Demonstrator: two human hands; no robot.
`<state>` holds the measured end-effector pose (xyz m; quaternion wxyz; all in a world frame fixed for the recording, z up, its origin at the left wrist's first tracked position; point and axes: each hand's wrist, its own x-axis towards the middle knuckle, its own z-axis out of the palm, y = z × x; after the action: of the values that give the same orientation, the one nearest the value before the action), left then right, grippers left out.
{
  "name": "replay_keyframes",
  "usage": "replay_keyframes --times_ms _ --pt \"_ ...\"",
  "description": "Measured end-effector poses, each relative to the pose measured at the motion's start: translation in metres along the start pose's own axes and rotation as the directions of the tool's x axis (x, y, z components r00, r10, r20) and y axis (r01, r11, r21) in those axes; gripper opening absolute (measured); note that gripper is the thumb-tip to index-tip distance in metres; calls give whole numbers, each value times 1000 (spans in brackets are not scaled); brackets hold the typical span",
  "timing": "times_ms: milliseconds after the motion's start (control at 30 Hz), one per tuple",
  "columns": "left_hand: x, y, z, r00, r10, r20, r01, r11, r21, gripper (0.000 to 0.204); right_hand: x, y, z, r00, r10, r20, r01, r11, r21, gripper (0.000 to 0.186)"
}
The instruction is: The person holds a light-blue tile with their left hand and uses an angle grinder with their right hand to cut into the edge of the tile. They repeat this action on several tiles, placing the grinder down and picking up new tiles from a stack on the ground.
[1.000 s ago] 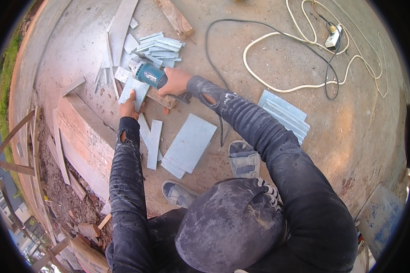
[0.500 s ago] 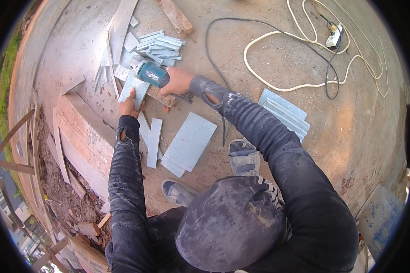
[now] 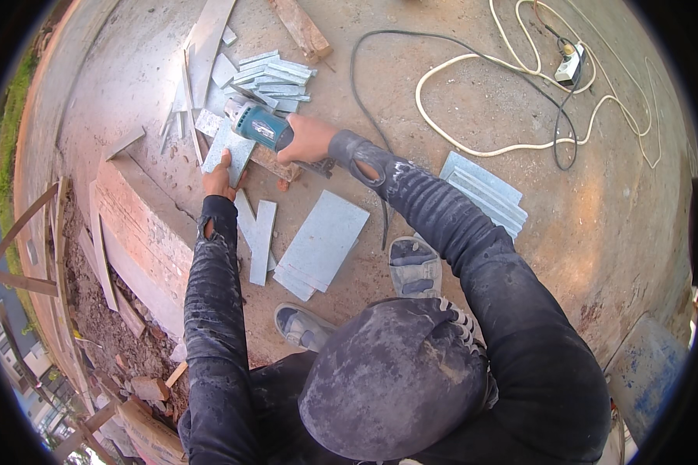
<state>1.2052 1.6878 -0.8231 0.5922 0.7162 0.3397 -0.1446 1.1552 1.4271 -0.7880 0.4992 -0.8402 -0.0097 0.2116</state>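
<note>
My right hand (image 3: 306,139) is wrapped round the rear of a teal angle grinder (image 3: 260,126), whose grey head points to the upper left. Under that head lies a small pale grey stone tile (image 3: 229,149). My left hand (image 3: 219,182) grips the near end of this tile, thumb on top and fingers underneath. The grinder's head hides the tile's far edge, and I cannot see whether the disc touches it. A wooden block (image 3: 274,164) shows beneath the tile and grinder. Just beyond the grinder is a heap of narrow cut tile strips (image 3: 275,77).
Larger tiles (image 3: 323,240) lie stacked before my feet, with two strips (image 3: 263,242) beside them. Another tile stack (image 3: 485,194) is to the right. A black cord (image 3: 357,77) and cream cable (image 3: 426,77) loop toward a socket box (image 3: 569,65). A concrete ledge (image 3: 143,225) stands left.
The grinder and my right hand have shifted slightly to the right along the tile. My left hand and the tile stay in place.
</note>
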Motion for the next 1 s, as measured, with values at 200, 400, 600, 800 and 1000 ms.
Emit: replay_keyframes --times_ms 200,400,600,800,1000 --pt "6 -1 -3 1000 -9 -27 8 999 -49 38 -3 -1 2 1000 -1 -13 1 1000 13 64" --pt "5 0 -1 999 -16 -41 15 999 -39 38 -7 -2 -2 1000 7 -9 -7 1000 -5 66" --pt "1 0 -2 1000 -10 3 10 1000 -24 44 -11 -4 -3 1000 9 -10 -9 1000 -12 68" --pt "-4 2 1 1000 -16 -7 16 1000 -4 46 -11 -1 -1 1000 15 -4 -15 1000 -8 69" --pt "0 1 -3 1000 1 4 -1 1000 6 46 -12 0 1 1000 13 -10 -13 1000 -9 69"
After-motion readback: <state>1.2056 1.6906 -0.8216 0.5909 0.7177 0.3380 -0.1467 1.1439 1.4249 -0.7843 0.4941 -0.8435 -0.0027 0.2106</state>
